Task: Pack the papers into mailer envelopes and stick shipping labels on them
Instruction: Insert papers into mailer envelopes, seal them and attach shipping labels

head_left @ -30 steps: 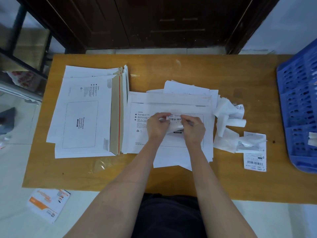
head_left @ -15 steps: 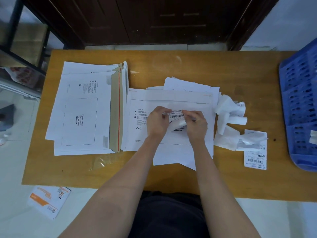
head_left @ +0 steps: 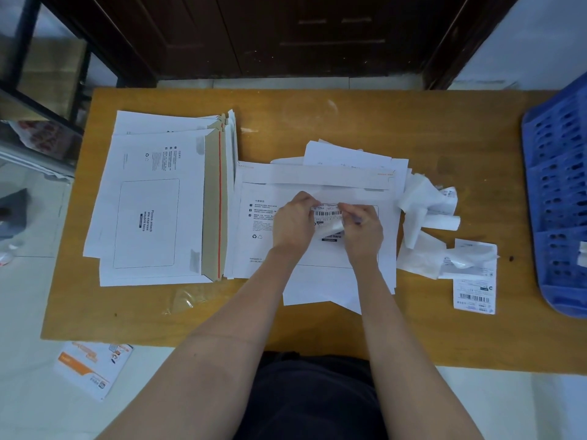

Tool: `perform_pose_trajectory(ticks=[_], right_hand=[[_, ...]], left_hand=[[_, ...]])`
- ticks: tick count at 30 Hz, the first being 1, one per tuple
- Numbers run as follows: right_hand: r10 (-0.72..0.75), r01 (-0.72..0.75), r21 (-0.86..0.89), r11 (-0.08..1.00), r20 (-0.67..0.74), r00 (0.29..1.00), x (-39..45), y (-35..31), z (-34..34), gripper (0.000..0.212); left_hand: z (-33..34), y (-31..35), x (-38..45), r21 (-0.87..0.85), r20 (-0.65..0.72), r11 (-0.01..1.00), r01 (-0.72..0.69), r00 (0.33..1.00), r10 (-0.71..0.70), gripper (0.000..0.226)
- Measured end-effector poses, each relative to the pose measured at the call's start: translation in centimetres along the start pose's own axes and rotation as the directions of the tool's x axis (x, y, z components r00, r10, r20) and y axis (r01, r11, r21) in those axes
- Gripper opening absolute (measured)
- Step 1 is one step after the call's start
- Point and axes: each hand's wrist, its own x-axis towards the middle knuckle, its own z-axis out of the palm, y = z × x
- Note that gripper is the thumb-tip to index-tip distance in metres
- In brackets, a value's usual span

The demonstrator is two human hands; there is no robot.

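Far left, on the floor: an orange-and-white leaflet (head_left: 93,369) lay off the table's near corner, out of play.

Left part of the wooden table (head_left: 317,122): your stack of empty mailer envelopes (head_left: 152,214) sat fanned, top one face up, waybill box showing, flap with its red tear strip turned toward the middle. Likely kept there so the next blank could be drawn with a short reach. A scrap of clear film (head_left: 184,300) lay just before the stack.

Centre: the mailer in work (head_left: 317,252) lay flat in front of you, flap (head_left: 317,176) folded over along its far edge, loose papers (head_left: 349,157) poking out behind and beneath it. Whether its own papers were already inside, I could not tell.

Your left hand (head_left: 293,223) had its fingers curled in, fingertips pinching the left end of the shipping label (head_left: 328,214). Your right hand (head_left: 362,230) pinched the right end the same way. The label was held just above the printed waybill box, barcode up, its lower part curling under, probably backing coming away. Judged step: peeling, with the label kept over its target so it could go straight down.

Right of the mailer: crumpled backing strips (head_left: 425,214) piled just beside it, then a spare label (head_left: 475,290) with more curled backing on its far end, near the table edge.

Far right: a blue plastic crate (head_left: 559,185), partly out of view.
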Motion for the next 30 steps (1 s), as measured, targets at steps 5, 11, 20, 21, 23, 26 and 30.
perform_pose_trajectory(ticks=[5, 11, 20, 21, 23, 26, 30], right_hand=[[-0.004, 0.005, -0.029, 1.0, 0.019, 1.0, 0.1, 0.3, 0.1, 0.023], [0.011, -0.01, -0.013, 1.0, 0.032, 0.999, 0.1, 0.3, 0.0, 0.025], [0.002, -0.003, 0.051, 0.999, 0.006, 1.0, -0.1, 0.6, 0.3, 0.028], [-0.02, 0.02, 0.006, 1.0, 0.009, 1.0, -0.1, 0.6, 0.3, 0.028], [-0.054, 0.055, -0.082, 0.995, 0.02, 0.998, -0.1, 0.5, 0.3, 0.028], [-0.046, 0.052, -0.141, 0.989, 0.044, 0.998, 0.1, 0.2, 0.0, 0.03], [-0.019, 0.026, -0.121, 0.992, 0.055, 0.998, 0.4, -0.1, -0.7, 0.03]], left_hand=[[0.1, 0.1, 0.0, 0.03, 0.013, 1.0, -0.009, 1.0, 0.009, 0.023], [0.1, 0.2, 0.2, 0.068, 0.032, 0.998, -0.014, 0.999, 0.012, 0.027], [0.1, 0.3, -0.1, 0.095, 0.006, 0.995, -0.028, 1.0, 0.028, 0.028], [0.1, 0.3, -0.2, 0.118, 0.009, 0.992, -0.034, 0.999, 0.033, 0.028], [0.1, 0.3, -0.4, 0.17, 0.005, 0.984, -0.049, 0.999, 0.049, 0.028], [-0.2, 0.3, -0.9, 0.24, -0.005, 0.965, -0.104, 0.994, 0.109, 0.033], [-0.2, -0.1, -1.4, 0.24, -0.015, 0.961, -0.138, 0.989, 0.145, 0.043]])
